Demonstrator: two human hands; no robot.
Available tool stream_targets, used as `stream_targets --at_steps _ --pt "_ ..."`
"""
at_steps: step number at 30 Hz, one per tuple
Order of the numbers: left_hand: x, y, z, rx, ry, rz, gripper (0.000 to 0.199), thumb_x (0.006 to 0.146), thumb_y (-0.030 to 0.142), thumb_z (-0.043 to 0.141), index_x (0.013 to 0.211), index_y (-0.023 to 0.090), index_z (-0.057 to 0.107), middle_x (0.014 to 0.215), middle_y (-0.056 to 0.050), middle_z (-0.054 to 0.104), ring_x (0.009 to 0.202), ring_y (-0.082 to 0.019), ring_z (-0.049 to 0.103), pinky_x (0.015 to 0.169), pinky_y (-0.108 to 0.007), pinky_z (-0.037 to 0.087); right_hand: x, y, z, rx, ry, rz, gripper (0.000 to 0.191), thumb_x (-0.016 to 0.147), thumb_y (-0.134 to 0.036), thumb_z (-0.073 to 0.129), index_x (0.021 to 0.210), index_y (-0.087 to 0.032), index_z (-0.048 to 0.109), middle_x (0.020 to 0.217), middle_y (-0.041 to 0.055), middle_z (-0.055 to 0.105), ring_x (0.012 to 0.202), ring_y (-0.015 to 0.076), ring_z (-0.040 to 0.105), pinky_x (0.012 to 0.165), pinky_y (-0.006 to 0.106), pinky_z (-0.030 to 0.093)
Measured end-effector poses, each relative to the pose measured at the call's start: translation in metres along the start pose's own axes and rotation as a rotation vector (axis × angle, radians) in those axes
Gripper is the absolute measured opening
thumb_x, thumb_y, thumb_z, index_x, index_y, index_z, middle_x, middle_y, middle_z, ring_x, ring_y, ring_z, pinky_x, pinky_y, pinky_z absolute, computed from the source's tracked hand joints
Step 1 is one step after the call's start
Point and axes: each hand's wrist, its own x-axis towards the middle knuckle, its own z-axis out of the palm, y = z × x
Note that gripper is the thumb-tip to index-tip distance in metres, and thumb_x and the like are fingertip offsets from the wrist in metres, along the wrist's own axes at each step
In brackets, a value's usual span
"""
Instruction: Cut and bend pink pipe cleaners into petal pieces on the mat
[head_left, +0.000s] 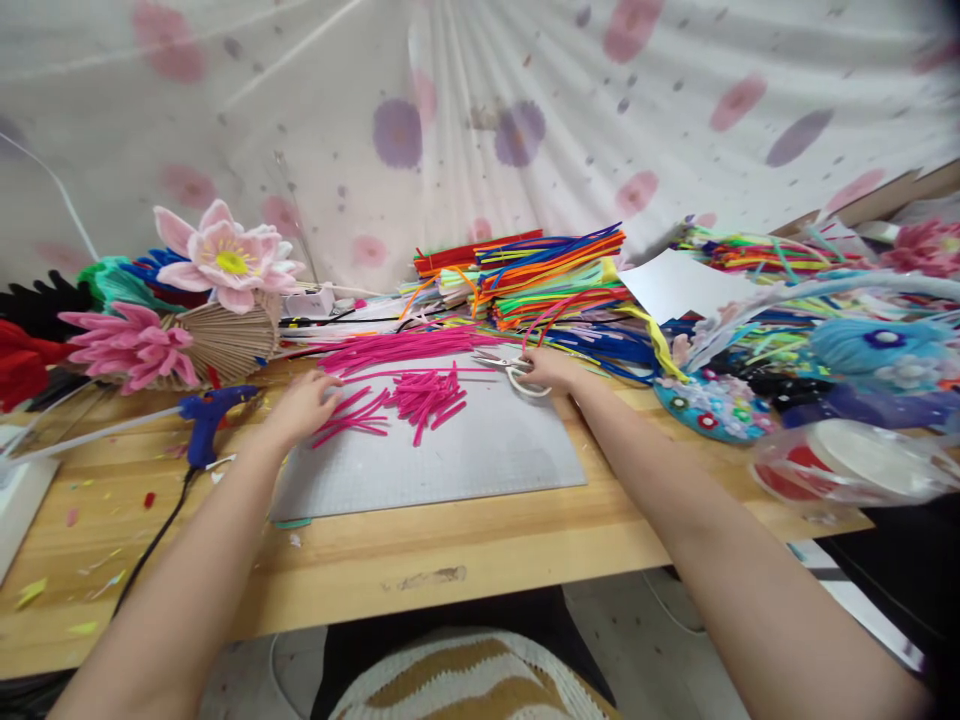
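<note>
My right hand (547,369) is closed around the white-handled scissors (517,377), whose blades point left over the mat's far edge. Over the mat's left side, my left hand (304,403) has its fingers curled together at the end of a magenta pipe cleaner (420,373). That stem stretches rightward toward the scissors. Short magenta pieces (426,398) lie heaped on the grey cutting mat (465,465), with longer cut pieces (352,415) beside my left fingers. Behind them is a bundle of full-length magenta pipe cleaners (405,346).
A blue glue gun (214,415) and its cord lie left of the mat. Pink fuzzy flowers (229,258) stand at back left. Colourful pipe cleaner bundles (555,275) are stacked behind. On the right are a decorated blue piece (712,405) and a plastic-wrapped tub (847,460).
</note>
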Motion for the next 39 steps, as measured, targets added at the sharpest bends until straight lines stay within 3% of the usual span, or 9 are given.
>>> stream_targets --at_steps 5,10,15,18,22,24,27,33,39 --pt "0.04 0.027 0.01 0.03 -0.019 -0.081 0.034 0.078 0.029 0.039 0.098 0.015 0.062 0.099 -0.012 0.062 0.087 -0.021 0.057 0.077 -0.03 0.043 -0.002 -0.004 -0.002 -0.04 -0.017 -0.022 0.033 0.07 -0.035 0.057 0.097 -0.019 0.064 0.096 0.0078 0.065 0.085 0.0213 0.059 0.067 0.026 0.042" --pt "0.06 0.031 0.022 0.194 -0.084 -0.113 0.027 0.073 0.018 0.043 0.094 0.013 0.061 0.097 -0.016 0.063 0.088 -0.024 0.058 0.073 -0.032 0.044 -0.005 -0.014 -0.008 -0.13 -0.095 0.02 0.032 0.068 -0.032 0.059 0.095 -0.016 0.064 0.095 0.0114 0.065 0.084 0.0242 0.06 0.067 0.03 0.045" --pt "0.053 0.03 0.017 0.207 0.068 -0.178 0.034 0.077 0.009 0.032 0.104 0.009 0.053 0.1 -0.019 0.061 0.092 -0.025 0.058 0.073 -0.033 0.043 -0.01 -0.024 -0.015 -0.165 -0.113 0.107 0.028 0.065 -0.022 0.062 0.09 -0.008 0.065 0.089 0.0175 0.065 0.082 0.027 0.06 0.066 0.032 0.046" --pt "0.046 0.033 0.008 0.146 0.213 -0.236 0.032 0.083 0.014 0.027 0.106 0.012 0.05 0.094 -0.016 0.063 0.084 -0.025 0.06 0.067 -0.032 0.043 -0.014 -0.033 -0.024 -0.107 0.08 0.124 0.05 0.071 -0.029 0.058 0.115 -0.007 0.052 0.109 0.0199 0.058 0.099 0.0287 0.055 0.077 0.035 0.045" --pt "0.043 0.043 0.0 0.072 0.328 -0.161 0.027 0.086 0.02 0.029 0.1 0.015 0.052 0.093 -0.013 0.062 0.085 -0.024 0.059 0.069 -0.032 0.041 -0.011 -0.053 -0.033 0.113 0.349 -0.197 0.081 0.07 -0.041 0.061 0.137 -0.013 0.024 0.127 0.0151 0.046 0.11 0.0233 0.048 0.087 0.032 0.04" --pt "0.042 0.052 -0.002 0.03 0.363 -0.136 0.026 0.086 0.02 0.03 0.098 0.016 0.052 0.09 -0.012 0.062 0.084 -0.023 0.059 0.07 -0.031 0.041 -0.005 -0.064 -0.034 0.133 0.282 -0.316 0.068 0.072 -0.042 0.06 0.131 -0.018 0.037 0.12 0.0115 0.053 0.104 0.0214 0.051 0.083 0.03 0.04" --pt "0.039 0.066 -0.005 -0.055 0.415 -0.112 0.024 0.086 0.022 0.03 0.096 0.016 0.052 0.088 -0.01 0.061 0.084 -0.022 0.058 0.071 -0.03 0.04 0.003 -0.079 -0.032 0.153 0.162 -0.35 0.031 0.077 -0.038 0.055 0.097 -0.017 0.065 0.093 0.0072 0.064 0.085 0.0184 0.056 0.073 0.026 0.039" --pt "0.032 0.086 -0.012 -0.132 0.424 -0.106 0.023 0.087 0.023 0.031 0.097 0.016 0.051 0.093 -0.009 0.061 0.089 -0.021 0.057 0.073 -0.029 0.039 -0.009 -0.094 -0.045 0.736 -0.032 -0.464 0.063 0.085 -0.057 0.024 0.087 -0.012 0.068 0.071 0.0031 0.058 0.061 0.0093 0.047 0.057 0.022 0.034" --pt "0.031 0.089 -0.011 -0.294 0.407 -0.268 0.03 0.088 0.025 0.028 0.103 0.014 0.052 0.105 -0.012 0.059 0.1 -0.022 0.053 0.085 -0.033 0.038 -0.011 -0.093 -0.047 0.817 -0.237 -0.577 0.038 0.068 -0.049 0.058 0.071 -0.012 0.065 0.054 -0.0028 0.051 0.048 0.0049 0.039 0.047 0.02 0.028"
